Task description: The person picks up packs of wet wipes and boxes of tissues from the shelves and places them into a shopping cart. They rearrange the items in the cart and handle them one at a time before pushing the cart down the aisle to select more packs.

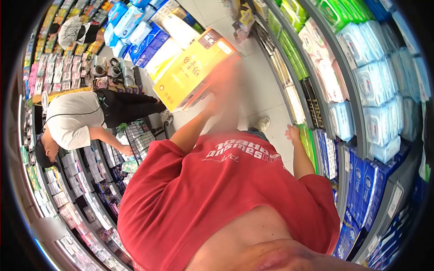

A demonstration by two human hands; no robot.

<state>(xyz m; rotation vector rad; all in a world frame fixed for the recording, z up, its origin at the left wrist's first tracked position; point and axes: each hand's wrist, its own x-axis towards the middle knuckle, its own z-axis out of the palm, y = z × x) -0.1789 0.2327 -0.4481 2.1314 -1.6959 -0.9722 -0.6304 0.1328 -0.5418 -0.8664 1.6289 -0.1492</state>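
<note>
A large orange-yellow carton with dark printed lettering stands tilted in the upper middle of the view. My left hand reaches up to its near right side, with the fingers smeared by blur. Out to the right, my right hand hangs beside the lower shelf with its fingers apart and nothing in them. Close by it are green packs on that shelf.
Blue and white packs are piled behind the carton. Shelves of wipes packs and blue boxes line the right side. At left, a person in a white shirt bends beside a wire basket; another person is farther back.
</note>
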